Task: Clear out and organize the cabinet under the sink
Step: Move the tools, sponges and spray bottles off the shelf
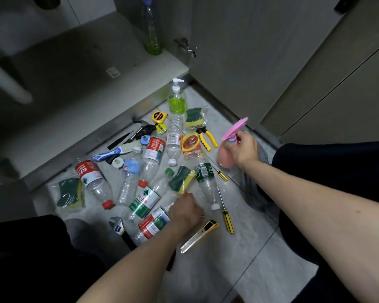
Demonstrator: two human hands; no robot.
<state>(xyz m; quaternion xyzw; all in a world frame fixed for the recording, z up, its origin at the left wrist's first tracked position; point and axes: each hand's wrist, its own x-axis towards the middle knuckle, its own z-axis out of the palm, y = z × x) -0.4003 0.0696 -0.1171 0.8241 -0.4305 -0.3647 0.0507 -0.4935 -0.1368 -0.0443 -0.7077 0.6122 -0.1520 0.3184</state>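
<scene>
Cabinet (79,68) under the sink fills the upper left of the frame, door open, floor nearly bare; one spray bottle (151,29) with green liquid stands at top centre on its edge. Everything else is piled on the tile floor (245,241), centre frame: empty bottles, sponges, tools.

Right hand (243,149), centre right, grips the neck of a pink spray bottle (228,154), fingers curled round it. Left hand (185,212), lower centre, is down on the neck end of a red-label bottle (153,224), fingers curled over it; looks like a grip, can't confirm fully.

Risks from here:
- Utility knife (200,236) lies just beside the left hand. Can't tell whether the blade is out; blind reach = cut.
- Screwdriver (227,215) near too; shafts roll.
- Empty bottles overlap, so lifting one likely shifts its neighbours.
- Pump bottle (176,99) stands upright at upper centre, easy to knock over and leak.
</scene>
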